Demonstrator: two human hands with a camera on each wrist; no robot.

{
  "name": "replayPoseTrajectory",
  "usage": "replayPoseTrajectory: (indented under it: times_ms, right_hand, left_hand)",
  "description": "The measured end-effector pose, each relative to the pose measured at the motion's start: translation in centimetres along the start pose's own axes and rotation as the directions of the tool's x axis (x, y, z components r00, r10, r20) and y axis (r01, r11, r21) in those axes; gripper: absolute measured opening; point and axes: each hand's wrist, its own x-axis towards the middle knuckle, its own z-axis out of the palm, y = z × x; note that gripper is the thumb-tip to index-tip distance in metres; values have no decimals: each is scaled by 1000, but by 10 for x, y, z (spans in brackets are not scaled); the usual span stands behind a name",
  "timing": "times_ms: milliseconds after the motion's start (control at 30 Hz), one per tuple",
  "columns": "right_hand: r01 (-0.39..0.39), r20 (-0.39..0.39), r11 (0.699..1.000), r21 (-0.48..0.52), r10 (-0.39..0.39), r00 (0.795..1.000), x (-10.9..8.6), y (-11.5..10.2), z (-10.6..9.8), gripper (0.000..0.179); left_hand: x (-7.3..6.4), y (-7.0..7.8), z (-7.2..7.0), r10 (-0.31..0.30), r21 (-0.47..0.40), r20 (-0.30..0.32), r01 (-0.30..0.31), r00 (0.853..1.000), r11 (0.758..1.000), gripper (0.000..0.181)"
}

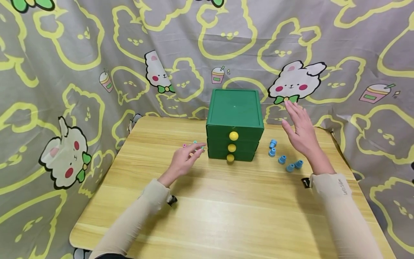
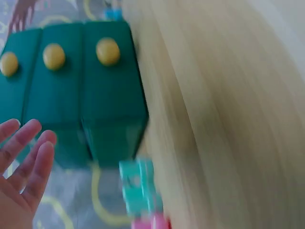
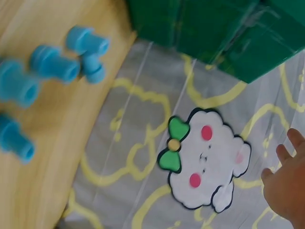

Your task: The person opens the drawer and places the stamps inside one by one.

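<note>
A green cabinet of three stacked drawers (image 1: 235, 108) stands at the back of the table, each drawer front bearing a round yellow knob (image 1: 233, 136). My left hand (image 1: 185, 158) hovers at the cabinet's left side with fingers extended and nothing in them. Behind that hand, partly hidden, lie small teal (image 2: 138, 186) and pink pieces (image 2: 151, 222). To the right of the cabinet my right hand (image 1: 301, 130) is raised, fingers straight, holding nothing. Below and left of it several blue stepped plastic pegs (image 1: 282, 159) stand or lie on the table.
The wooden table (image 1: 220, 216) has rounded corners. A grey curtain (image 1: 181, 43) with yellow outlines and cartoon rabbits hangs close behind the table and at both sides. The cabinet's back is near the curtain.
</note>
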Motion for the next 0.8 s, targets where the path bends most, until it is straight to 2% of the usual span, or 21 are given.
replayPoseTrajectory:
  times_ms: [67,133,233,400,600,800]
  right_hand:
    - [-5,4,997,82,5,1000,7,-5,4,59]
    - [-17,22,990,140,14,1000,13,-10,7,58]
    - [-35,64,983,180,24,998,20,-16,11,60]
    - [-49,137,980,191,23,990,31,-24,18,61]
    - [-92,204,973,209,49,978,42,-30,29,59]
    - [-97,266,970,225,35,963,51,-32,39,57]
  left_hand:
    - [4,8,9,-38,-150,54,46,998,988,39]
    - [8,16,17,-61,-283,106,88,993,955,41]
    - [14,25,27,-64,-400,152,120,986,908,41]
    - [22,34,43,-49,-494,157,121,986,861,39]
    - [28,41,52,-17,-593,129,91,992,800,36]
    - [36,52,56,-8,-606,123,81,992,791,39]
